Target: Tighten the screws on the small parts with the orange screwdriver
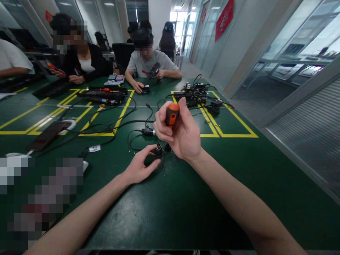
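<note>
My right hand [186,136] is raised over the table, its fingers wrapped round the orange and black handle of a screwdriver [172,115]. The handle's end points toward me, and the shaft is mostly hidden behind the hand. Lower and to the left, my left hand [140,166] holds a small black cylindrical part [158,151] between thumb and fingers, upright on the table with a narrow tip on top. Just right of it sits another small dark part [167,147], partly covered by my right hand. Behind the left hand lies a black cylindrical device [148,132] with a thin cable.
Yellow tape marks areas on the green table [239,170]. Black cables and adapters [196,94] pile up at the back right. A black tray of tools [106,95] and a phone [47,135] lie left. Across the table a person [155,60] holds a power drill [154,70].
</note>
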`<state>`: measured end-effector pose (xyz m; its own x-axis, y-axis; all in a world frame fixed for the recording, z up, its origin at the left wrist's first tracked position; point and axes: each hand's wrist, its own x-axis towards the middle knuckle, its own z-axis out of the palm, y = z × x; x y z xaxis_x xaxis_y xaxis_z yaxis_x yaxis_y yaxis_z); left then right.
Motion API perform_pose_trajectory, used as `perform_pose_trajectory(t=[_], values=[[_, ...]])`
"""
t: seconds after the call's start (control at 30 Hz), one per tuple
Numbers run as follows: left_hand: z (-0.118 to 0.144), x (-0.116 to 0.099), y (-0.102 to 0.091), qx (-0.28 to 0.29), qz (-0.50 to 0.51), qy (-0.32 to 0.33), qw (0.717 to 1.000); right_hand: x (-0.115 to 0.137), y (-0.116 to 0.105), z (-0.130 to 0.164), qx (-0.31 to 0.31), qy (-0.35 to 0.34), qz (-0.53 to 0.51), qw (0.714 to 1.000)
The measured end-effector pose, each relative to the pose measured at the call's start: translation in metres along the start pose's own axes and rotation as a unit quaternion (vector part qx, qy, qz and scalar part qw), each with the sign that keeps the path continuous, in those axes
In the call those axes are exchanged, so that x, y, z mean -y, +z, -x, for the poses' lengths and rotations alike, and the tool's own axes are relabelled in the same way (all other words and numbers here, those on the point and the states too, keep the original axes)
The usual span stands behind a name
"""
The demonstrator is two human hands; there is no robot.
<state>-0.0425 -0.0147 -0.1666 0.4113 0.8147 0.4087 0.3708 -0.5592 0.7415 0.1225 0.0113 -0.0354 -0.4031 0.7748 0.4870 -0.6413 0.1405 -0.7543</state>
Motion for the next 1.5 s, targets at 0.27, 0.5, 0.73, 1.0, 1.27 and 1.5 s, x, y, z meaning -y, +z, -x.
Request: perform_pose_trajectory(t=[0.27,0.5,0.73,1.0,1.27,1.5], values=[[0.0,0.001,0.001,-0.013,-0.003,-0.003,1.0,0.0,0.003,0.003,0.009,-0.01,0.01,1.0],[-0.005,-0.006,-0.001,0.014,-0.051,-0.004,0.999,0.0,0.004,0.001,0.031,0.002,0.015,0.999],[-0.007,-0.008,-0.002,0.014,-0.088,-0.001,0.996,0.002,-0.002,0.0,0.012,-0.021,0.028,0.999],[-0.006,-0.002,-0.004,0.058,-0.146,-0.035,0.987,0.0,-0.009,-0.002,-0.013,-0.04,0.083,0.996],[-0.003,-0.002,-0.002,0.067,-0.179,-0.004,0.982,0.024,-0.013,0.004,-0.03,-0.075,0.286,0.955],[-0.003,-0.004,-0.001,0.079,-0.178,-0.008,0.981,0.037,-0.007,0.006,-0.049,-0.154,0.521,0.838]])
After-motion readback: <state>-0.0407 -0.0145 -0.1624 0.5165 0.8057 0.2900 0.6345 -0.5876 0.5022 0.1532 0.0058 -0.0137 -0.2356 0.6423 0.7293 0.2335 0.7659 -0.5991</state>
